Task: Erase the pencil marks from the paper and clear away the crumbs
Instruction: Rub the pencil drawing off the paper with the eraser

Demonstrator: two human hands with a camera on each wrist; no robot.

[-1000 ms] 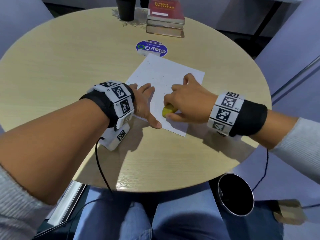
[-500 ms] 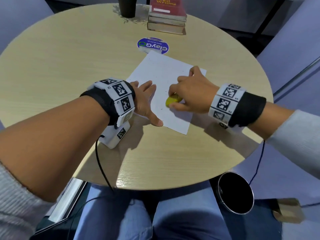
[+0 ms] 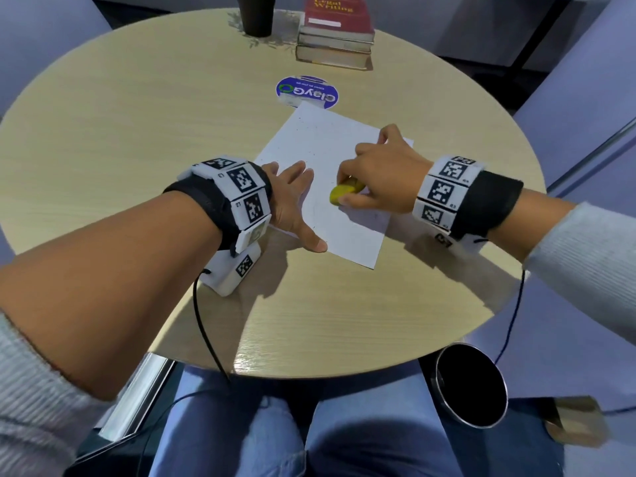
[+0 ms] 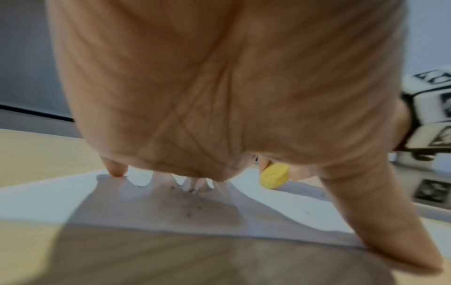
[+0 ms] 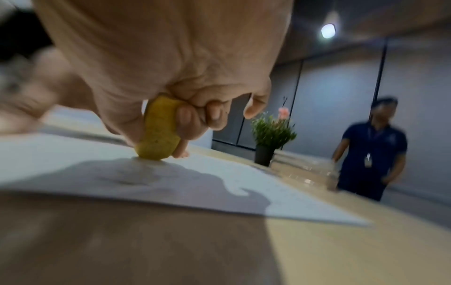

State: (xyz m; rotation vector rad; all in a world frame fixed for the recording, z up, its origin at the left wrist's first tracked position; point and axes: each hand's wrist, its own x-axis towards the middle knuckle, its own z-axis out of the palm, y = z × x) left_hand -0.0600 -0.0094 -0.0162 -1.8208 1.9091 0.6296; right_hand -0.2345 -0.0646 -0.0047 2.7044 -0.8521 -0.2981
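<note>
A white sheet of paper (image 3: 320,146) lies tilted on the round wooden table (image 3: 103,108). My left hand (image 3: 292,201) lies flat on the sheet's left edge, fingers spread and thumb stretched toward me. My right hand (image 3: 375,177) pinches a yellow eraser (image 3: 342,194) and presses its lower end onto the paper. The right wrist view shows the eraser (image 5: 158,133) between thumb and curled fingers, touching the sheet (image 5: 73,154). Dark crumbs (image 4: 190,208) are scattered on the paper under my left palm, and the eraser (image 4: 273,174) shows beyond it.
A blue round sticker (image 3: 307,92) sits just past the paper. A stack of books (image 3: 335,32) and a dark plant pot (image 3: 256,13) stand at the table's far edge. A dark metal bin (image 3: 471,387) stands by my right knee. A person (image 5: 371,150) stands beyond the table.
My right hand has slid the eraser back and forth across the paper: away from me, then a little back. My left hand stays pressed on the sheet.
</note>
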